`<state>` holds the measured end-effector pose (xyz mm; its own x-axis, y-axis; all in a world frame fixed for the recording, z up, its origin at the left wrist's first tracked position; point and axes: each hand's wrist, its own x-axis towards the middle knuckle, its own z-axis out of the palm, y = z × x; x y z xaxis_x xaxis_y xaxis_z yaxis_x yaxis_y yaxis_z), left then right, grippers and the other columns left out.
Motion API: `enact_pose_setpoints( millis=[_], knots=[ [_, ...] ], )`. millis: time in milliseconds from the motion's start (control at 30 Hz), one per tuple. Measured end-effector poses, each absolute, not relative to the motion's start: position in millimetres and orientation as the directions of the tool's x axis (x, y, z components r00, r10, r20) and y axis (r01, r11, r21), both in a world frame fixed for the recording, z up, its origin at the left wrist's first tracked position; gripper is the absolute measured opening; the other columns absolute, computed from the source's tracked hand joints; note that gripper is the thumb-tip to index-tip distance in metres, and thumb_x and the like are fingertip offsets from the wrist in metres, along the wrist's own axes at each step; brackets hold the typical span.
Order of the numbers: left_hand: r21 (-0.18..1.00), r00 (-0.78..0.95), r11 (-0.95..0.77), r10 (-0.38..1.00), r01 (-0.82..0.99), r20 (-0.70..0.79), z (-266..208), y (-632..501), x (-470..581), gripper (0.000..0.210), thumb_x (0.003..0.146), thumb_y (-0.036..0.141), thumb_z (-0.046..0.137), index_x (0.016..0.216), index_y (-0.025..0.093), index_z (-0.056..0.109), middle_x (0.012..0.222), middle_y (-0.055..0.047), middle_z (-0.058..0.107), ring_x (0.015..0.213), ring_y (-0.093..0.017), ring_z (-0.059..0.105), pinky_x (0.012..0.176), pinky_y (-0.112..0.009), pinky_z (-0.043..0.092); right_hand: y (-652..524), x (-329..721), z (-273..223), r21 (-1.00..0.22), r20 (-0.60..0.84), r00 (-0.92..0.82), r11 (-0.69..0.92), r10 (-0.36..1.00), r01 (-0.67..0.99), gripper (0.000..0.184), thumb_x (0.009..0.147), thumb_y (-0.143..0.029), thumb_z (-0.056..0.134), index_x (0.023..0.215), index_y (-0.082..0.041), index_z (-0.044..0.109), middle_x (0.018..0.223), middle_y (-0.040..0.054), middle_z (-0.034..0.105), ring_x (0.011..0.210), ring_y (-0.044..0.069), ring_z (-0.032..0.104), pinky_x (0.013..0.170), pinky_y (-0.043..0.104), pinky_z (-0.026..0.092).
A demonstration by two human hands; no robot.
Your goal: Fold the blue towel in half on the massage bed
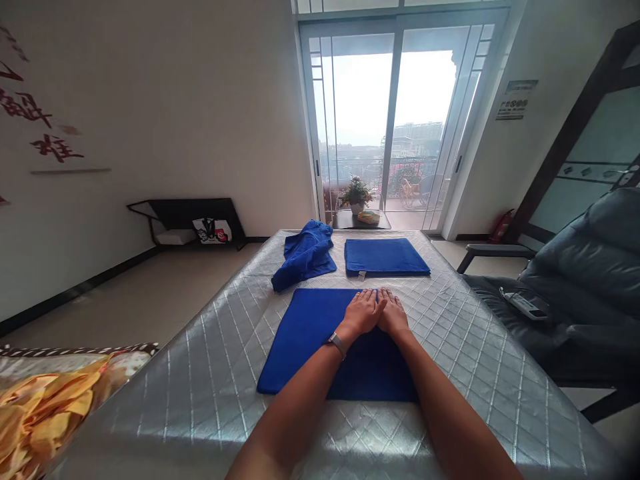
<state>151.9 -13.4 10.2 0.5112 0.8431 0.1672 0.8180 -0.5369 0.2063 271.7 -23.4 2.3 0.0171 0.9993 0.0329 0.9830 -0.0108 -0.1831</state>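
Observation:
A folded blue towel (pixel 310 347) lies flat on the quilted silver mattress (pixel 465 333) in front of me. Both hands rest on it near its far right part, side by side. My left hand (pixel 361 311), with a watch band at the wrist, lies palm down with its fingers stretched forward. Beside it my right hand (pixel 393 312) is also flat, fingers pointing away from me. Farther off sits a second folded blue towel (pixel 387 257) with a small white tag at its near edge. To its left is a crumpled blue cloth (pixel 306 257).
On the right stands a dark padded armchair (pixel 590 267) with a white remote-like device (pixel 524 305) on its seat. Yellow cloth (pixel 55 407) lies at the lower left. Beyond the mattress, a potted plant (pixel 357 193) stands before sliding glass doors. A black shelf (pixel 195 220) lines the left wall.

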Motion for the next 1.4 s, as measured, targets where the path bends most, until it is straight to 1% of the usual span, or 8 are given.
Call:
enact_pose_setpoints(
  millis=[133,333,433,533,967,1167,1333,1400],
  knots=[
    [0.213,0.472,-0.496,0.868,0.842,0.154,2,-3,150,0.077,0.103,0.059,0.005,0.154,0.012,0.039,0.160,-0.014,0.038,0.151,-0.023,0.029,0.125,-0.042,0.020,-23,271,3,-0.192,0.035,0.022,-0.015,0.999,0.981,0.064,0.102,-0.033,0.020,0.160,-0.007,0.023,0.168,0.0106,0.019,0.155,0.022,0.013,0.124,0.038,0.011],
    [0.168,0.323,-0.336,0.941,0.927,0.097,-5,9,42,0.079,0.100,0.066,0.008,0.158,0.018,0.032,0.165,-0.009,0.029,0.154,-0.024,0.021,0.126,-0.045,0.016,-21,267,7,-0.232,0.011,0.061,-0.057,0.998,0.971,0.067,0.102,-0.038,0.017,0.160,-0.005,0.022,0.168,0.0102,0.018,0.155,0.022,0.013,0.124,0.038,0.008],
    [0.144,0.207,-0.215,0.976,0.966,0.067,-4,14,-7,0.082,0.099,0.067,0.008,0.159,0.015,0.030,0.166,-0.011,0.026,0.154,-0.025,0.019,0.126,-0.044,0.015,-20,268,6,-0.223,0.010,0.063,-0.059,0.998,0.973,0.067,0.103,-0.038,0.017,0.160,-0.005,0.022,0.168,0.0097,0.018,0.155,0.021,0.013,0.124,0.037,0.008],
    [0.144,0.148,-0.157,0.986,0.977,0.070,-3,15,-27,0.086,0.098,0.069,0.007,0.158,0.011,0.028,0.166,-0.014,0.023,0.154,-0.026,0.019,0.125,-0.043,0.015,-20,269,5,-0.215,0.007,0.064,-0.061,0.998,0.975,0.067,0.103,-0.039,0.017,0.160,-0.005,0.022,0.168,0.0096,0.019,0.155,0.021,0.013,0.124,0.037,0.007],
    [0.164,0.151,-0.163,0.985,0.973,0.089,1,11,-21,0.091,0.097,0.071,0.008,0.157,0.007,0.029,0.166,-0.017,0.022,0.154,-0.027,0.018,0.125,-0.042,0.014,-20,267,8,-0.196,0.007,0.083,-0.081,0.996,0.977,0.066,0.103,-0.039,0.018,0.160,-0.006,0.024,0.168,0.0092,0.018,0.155,0.019,0.014,0.124,0.035,0.009],
    [0.158,0.149,-0.163,0.984,0.974,0.099,-1,10,-19,0.092,0.096,0.072,0.007,0.158,0.007,0.028,0.166,-0.018,0.021,0.154,-0.027,0.019,0.125,-0.042,0.015,-43,263,18,-0.179,0.115,0.060,-0.039,0.992,0.983,0.063,0.104,-0.035,0.019,0.160,-0.007,0.025,0.168,0.0081,0.019,0.155,0.019,0.014,0.124,0.035,0.006],
    [0.138,0.167,-0.174,0.984,0.975,0.059,2,15,-26,0.094,0.095,0.074,0.007,0.158,0.006,0.025,0.166,-0.020,0.020,0.154,-0.029,0.017,0.124,-0.043,0.018,-60,268,13,-0.195,0.003,0.042,-0.041,0.999,0.980,0.066,0.104,-0.040,0.019,0.160,-0.005,0.023,0.168,0.0091,0.018,0.155,0.020,0.012,0.125,0.036,0.008],
    [0.127,0.129,-0.133,0.991,0.983,0.042,7,17,-23,0.096,0.094,0.075,0.008,0.158,0.005,0.025,0.165,-0.022,0.021,0.153,-0.032,0.020,0.123,-0.046,0.021,-61,268,10,-0.205,-0.014,0.048,-0.050,0.999,0.977,0.067,0.104,-0.041,0.018,0.160,-0.005,0.021,0.168,0.0093,0.016,0.155,0.020,0.010,0.125,0.037,0.008]
  ],
)
